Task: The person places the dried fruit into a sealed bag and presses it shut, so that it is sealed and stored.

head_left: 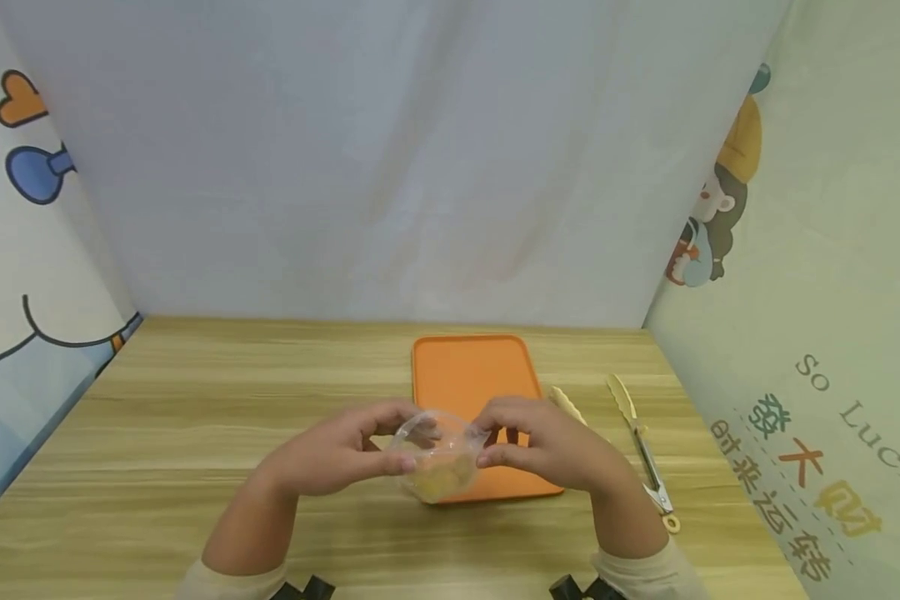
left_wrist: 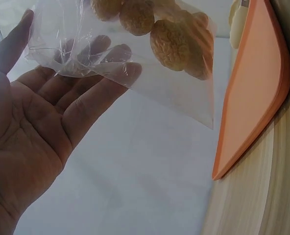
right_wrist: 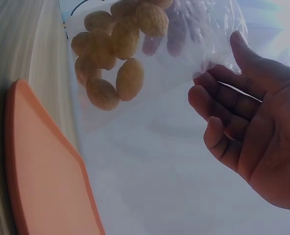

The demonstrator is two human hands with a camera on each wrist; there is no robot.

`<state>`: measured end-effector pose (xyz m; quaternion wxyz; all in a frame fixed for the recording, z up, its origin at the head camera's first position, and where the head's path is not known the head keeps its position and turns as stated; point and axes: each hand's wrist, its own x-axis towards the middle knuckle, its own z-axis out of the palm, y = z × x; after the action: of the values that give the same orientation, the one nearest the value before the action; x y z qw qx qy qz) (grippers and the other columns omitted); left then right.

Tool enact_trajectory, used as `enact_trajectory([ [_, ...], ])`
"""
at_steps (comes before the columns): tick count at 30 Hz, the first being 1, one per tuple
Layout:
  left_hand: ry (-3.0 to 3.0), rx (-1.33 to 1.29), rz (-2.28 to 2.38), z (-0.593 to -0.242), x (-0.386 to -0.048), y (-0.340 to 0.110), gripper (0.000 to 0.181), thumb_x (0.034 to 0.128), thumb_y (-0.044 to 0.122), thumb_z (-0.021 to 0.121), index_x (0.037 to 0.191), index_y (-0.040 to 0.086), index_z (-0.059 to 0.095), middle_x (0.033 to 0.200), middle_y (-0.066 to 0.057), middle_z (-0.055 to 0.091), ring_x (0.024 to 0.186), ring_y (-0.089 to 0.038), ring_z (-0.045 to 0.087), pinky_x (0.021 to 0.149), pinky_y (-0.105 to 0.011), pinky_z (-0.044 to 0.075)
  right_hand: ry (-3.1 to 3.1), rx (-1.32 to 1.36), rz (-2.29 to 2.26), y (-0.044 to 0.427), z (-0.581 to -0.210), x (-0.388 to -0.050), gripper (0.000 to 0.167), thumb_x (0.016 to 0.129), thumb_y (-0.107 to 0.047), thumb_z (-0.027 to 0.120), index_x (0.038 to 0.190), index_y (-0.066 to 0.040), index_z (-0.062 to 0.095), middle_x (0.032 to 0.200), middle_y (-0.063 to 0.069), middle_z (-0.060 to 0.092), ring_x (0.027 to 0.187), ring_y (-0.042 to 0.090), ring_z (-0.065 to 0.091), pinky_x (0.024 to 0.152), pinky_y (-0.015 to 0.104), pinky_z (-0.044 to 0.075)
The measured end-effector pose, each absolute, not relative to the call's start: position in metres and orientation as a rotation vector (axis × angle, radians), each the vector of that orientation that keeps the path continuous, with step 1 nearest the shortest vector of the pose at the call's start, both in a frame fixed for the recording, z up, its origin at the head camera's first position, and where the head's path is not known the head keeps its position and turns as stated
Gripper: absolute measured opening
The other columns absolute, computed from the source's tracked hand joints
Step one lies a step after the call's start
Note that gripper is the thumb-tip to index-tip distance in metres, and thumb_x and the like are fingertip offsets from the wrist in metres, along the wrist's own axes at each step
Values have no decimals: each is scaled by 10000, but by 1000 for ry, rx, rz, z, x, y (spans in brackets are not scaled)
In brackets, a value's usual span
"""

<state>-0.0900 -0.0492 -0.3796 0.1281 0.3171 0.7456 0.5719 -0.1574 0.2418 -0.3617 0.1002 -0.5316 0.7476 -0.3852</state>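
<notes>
Both hands hold a clear plastic bag [head_left: 438, 458] up above the table, one at each side of its open mouth. Several brown, wrinkled walnuts [right_wrist: 102, 49] lie in the bottom of the bag; in the left wrist view walnuts [left_wrist: 170, 45] show through the film. My left hand [head_left: 337, 446] grips the left side, thumb in front and fingertips seen through the plastic. The right hand [head_left: 543, 442] pinches the right edge between thumb and fingers. Behind and below the bag lies an orange tray [head_left: 472, 367], partly covered by the bag and right hand.
Metal tongs [head_left: 648, 458] with cream tips lie on the wooden table [head_left: 270, 367] to the right of the tray. A cream scalloped tip [head_left: 566, 404] shows beside the tray, partly hidden by the right hand. Hanging cloths [head_left: 345, 167] stand behind and at both sides.
</notes>
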Motion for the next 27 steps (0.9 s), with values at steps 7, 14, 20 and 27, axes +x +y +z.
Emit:
enact_trajectory([
  [7, 2102, 972, 1686, -385, -90, -48, 418, 1000, 110, 563, 1405, 188, 499, 1370, -49, 556, 1234, -272, 580, 870, -364, 558, 2227, -1689, -1199, 241, -366, -156, 67, 937, -144, 658, 929, -207, 638, 819, -90, 589, 681, 52, 477, 590, 196, 433],
  [14, 2082, 936, 1745, -388, -90, -43, 402, 999, 107, 563, 1388, 190, 506, 1361, -55, 556, 1223, -239, 570, 871, -387, 558, 2325, -1857, -1350, 242, -364, -153, 139, 904, -60, 685, 921, -196, 658, 831, -90, 616, 701, 22, 472, 610, 155, 414],
  [20, 2056, 914, 1794, -394, -88, -34, 440, 1011, 124, 544, 1436, 184, 447, 1401, -109, 527, 1244, -212, 543, 903, -383, 542, 2315, -1969, -1516, 247, -362, -149, 115, 902, -19, 670, 939, -128, 673, 848, -44, 644, 687, 32, 524, 607, 131, 452],
  [27, 1917, 832, 1759, -407, -86, -25, 619, 938, 202, 675, 1478, 208, 374, 1424, -67, 501, 1239, -235, 550, 908, -398, 546, 2348, -1909, -1714, 259, -361, -146, 106, 890, 38, 663, 927, -59, 684, 847, 50, 656, 682, 98, 593, 549, 168, 508],
])
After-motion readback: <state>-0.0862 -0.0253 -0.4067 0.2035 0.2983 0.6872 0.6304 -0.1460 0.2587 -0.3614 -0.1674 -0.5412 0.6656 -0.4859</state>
